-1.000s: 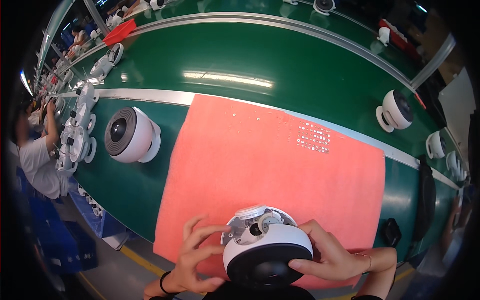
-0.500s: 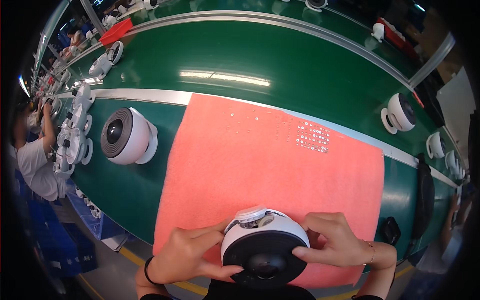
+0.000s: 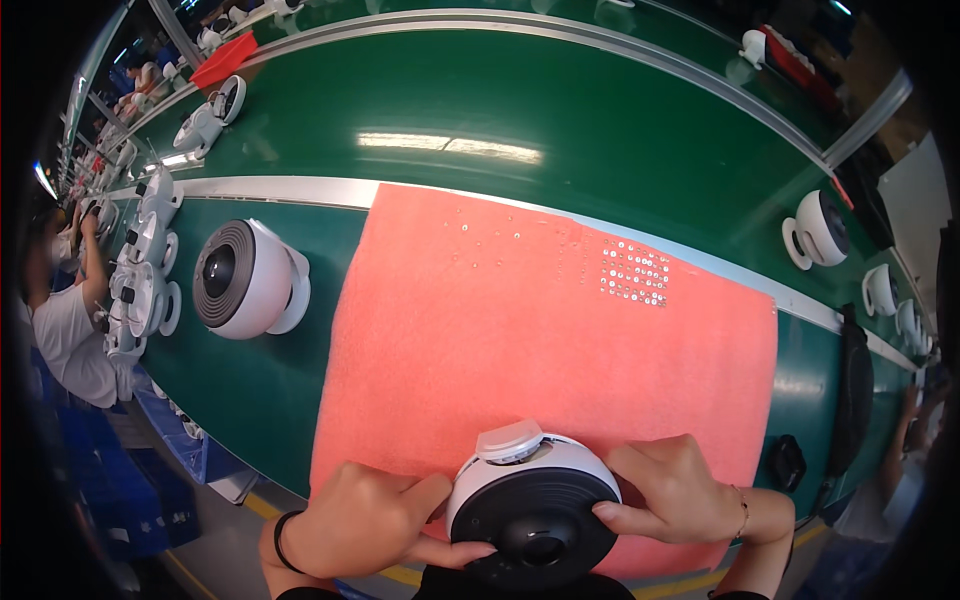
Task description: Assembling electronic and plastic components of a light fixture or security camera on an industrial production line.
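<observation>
Near the front edge of the coral cloth, I hold a round white security camera with a black ringed face and a dark dome lens. My left hand grips its left side, thumb on the black face. On the opposite side my right hand clasps the rim, its thumb also on the face. At the camera's top sits a pale base piece, tilted against the shell. The fingers behind the shell are partly hidden.
Small metal screws lie in rows on the cloth, with several scattered further left. Another white camera stands left on the green bench. White housings line the far left beside a co-worker. Finished-looking cameras stand at right on the belt.
The base piece on top has swung toward the black face, and the opening beside it no longer shows. The camera sits slightly lower in view. Both hands keep their grip.
</observation>
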Tool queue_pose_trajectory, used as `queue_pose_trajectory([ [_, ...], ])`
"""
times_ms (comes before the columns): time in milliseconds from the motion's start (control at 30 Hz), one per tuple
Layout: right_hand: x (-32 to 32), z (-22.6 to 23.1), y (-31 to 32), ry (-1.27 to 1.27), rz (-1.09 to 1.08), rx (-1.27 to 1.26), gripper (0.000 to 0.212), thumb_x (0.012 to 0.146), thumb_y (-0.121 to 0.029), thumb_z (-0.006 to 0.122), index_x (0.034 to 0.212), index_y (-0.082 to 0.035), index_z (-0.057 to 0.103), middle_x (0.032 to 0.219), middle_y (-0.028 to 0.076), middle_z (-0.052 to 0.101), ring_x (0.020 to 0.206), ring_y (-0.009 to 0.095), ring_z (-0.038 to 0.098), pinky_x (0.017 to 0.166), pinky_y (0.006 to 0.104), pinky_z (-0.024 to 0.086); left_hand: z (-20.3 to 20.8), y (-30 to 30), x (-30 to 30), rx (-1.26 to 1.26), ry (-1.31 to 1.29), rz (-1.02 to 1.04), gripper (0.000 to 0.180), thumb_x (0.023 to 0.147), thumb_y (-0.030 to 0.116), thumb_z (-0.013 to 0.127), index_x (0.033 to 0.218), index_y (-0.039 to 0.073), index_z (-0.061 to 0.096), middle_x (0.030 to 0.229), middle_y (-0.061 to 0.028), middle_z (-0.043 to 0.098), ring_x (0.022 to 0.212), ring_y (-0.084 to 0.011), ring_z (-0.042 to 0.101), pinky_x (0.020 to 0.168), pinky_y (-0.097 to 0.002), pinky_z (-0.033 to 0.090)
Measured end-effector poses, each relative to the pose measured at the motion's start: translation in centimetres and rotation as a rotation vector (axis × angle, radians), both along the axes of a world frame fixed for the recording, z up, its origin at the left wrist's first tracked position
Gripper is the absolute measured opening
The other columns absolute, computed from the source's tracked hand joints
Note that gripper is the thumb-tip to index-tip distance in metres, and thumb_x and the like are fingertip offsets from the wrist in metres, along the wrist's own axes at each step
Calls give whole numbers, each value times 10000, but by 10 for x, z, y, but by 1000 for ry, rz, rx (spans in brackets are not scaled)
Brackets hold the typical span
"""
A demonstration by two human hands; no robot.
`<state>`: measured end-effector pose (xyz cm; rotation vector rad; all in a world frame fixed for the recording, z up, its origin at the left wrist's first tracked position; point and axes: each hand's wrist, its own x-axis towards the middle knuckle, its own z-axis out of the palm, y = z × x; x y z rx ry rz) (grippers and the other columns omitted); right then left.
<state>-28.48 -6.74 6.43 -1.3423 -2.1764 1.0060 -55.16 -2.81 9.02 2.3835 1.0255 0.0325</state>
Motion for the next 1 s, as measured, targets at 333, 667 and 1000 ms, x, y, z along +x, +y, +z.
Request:
queue_pose_trajectory([
  [333,-1,15,20,-281,105,77,316,730,-361,641,720,-55,561,616,72,507,477,235,490,427,317,367,-2,5,-1,-30,31,-44,409,633,432,736,675,47,604,468,3,528,444,-185,561,459,-279,454],
  [667,-31,25,19,52,356,482,337,698,-307,665,945,-80,651,963,35,571,835,169,524,654,303,375,-9,3,-3,-15,-70,-48,506,695,510,663,592,30,537,422,-56,453,353,-226,493,368,-305,405],
  [1000,-30,20,7,198,476,345,343,741,-161,641,1052,-41,563,1198,191,498,1054,258,529,863,405,408,3,4,0,-73,67,-19,372,639,384,739,571,65,559,460,-32,522,439,-218,557,445,-284,444],
])
